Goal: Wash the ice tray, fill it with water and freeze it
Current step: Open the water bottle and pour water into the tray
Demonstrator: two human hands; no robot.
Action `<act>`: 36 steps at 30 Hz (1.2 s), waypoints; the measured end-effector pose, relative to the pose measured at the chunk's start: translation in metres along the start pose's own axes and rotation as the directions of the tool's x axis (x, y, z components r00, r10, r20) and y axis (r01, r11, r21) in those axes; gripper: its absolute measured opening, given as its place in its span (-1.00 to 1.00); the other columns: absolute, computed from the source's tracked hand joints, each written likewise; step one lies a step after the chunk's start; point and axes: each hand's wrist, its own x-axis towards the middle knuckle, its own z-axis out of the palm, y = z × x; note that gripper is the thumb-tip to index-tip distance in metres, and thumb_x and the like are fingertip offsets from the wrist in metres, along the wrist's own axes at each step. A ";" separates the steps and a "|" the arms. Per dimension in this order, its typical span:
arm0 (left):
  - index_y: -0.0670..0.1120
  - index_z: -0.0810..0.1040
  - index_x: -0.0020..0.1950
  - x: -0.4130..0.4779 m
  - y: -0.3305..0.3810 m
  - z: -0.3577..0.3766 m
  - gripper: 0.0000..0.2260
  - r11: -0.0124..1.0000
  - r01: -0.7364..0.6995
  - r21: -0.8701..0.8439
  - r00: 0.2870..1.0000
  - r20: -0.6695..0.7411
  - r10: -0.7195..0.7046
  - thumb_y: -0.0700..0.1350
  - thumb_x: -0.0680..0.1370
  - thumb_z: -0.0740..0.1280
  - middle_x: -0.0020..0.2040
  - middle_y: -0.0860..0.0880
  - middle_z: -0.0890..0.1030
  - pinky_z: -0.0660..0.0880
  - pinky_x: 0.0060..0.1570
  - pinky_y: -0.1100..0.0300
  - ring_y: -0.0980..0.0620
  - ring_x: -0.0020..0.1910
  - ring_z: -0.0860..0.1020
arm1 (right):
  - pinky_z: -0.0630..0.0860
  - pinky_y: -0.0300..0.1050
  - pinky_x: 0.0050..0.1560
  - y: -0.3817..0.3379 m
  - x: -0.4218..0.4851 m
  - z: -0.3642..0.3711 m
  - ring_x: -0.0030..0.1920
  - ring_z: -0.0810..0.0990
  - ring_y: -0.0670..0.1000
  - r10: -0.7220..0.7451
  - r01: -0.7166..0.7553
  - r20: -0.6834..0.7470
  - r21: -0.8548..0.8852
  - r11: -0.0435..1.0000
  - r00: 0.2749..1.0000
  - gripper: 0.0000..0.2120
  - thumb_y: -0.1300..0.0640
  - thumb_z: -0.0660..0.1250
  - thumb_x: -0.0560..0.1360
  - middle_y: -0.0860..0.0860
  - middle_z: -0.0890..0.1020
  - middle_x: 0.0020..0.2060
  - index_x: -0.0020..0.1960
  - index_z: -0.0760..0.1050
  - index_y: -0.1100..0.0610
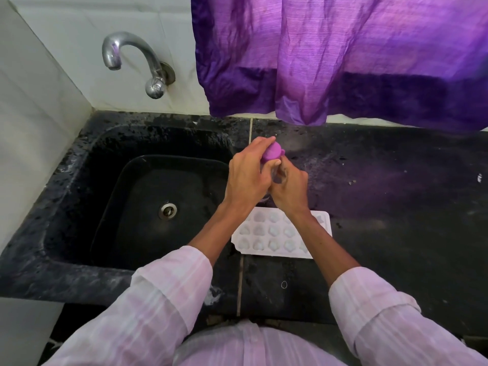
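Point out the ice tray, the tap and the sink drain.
ice tray point(274, 232), head view, middle cells between the forearms
tap point(126, 39), head view, top of the curved spout
sink drain point(167, 211), head view, centre of the metal ring

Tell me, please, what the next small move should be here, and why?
Probably twist the purple cap open: the left hand curls over it while the right hand grips the clear bottle beneath. The ice tray lies on the counter beside the sink, and no water runs from the tap, so washing has likely not begun.
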 end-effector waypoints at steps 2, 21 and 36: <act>-0.25 0.57 0.33 -0.001 0.002 -0.001 -0.62 1.000 0.000 0.016 1.000 0.012 0.000 -0.21 0.53 0.45 0.26 -0.15 0.63 0.49 0.28 0.23 -0.07 0.22 0.61 | 0.55 -0.33 -0.26 -0.001 0.000 0.000 -0.23 0.65 -0.14 -0.024 0.024 -0.009 -0.008 1.000 1.000 -0.66 0.04 0.42 0.48 -0.10 0.67 -0.25 0.21 0.58 0.15; -0.06 0.48 0.04 0.051 -0.003 0.002 -0.65 0.674 -0.310 0.670 0.941 0.319 0.116 0.21 0.61 0.15 -0.18 -0.11 0.64 0.32 -0.30 0.09 -0.18 -0.20 0.61 | 0.53 -0.35 -0.26 0.002 -0.001 0.005 -0.29 0.62 -0.24 -0.011 0.011 -0.021 0.001 1.000 1.000 -0.43 -0.07 0.56 0.38 -0.16 0.65 -0.26 0.30 0.53 0.13; -0.02 0.49 0.44 0.062 -0.021 -0.044 -0.39 0.982 -0.063 -0.177 0.758 0.632 0.162 -0.23 0.42 0.56 0.29 0.03 0.60 0.47 0.23 0.36 0.18 0.29 0.53 | 0.61 -0.27 -0.01 0.004 -0.002 0.002 -0.06 0.68 -0.17 0.014 -0.015 0.017 0.050 0.999 1.000 -0.44 -0.11 0.57 0.37 -0.09 0.71 -0.03 0.27 0.55 0.11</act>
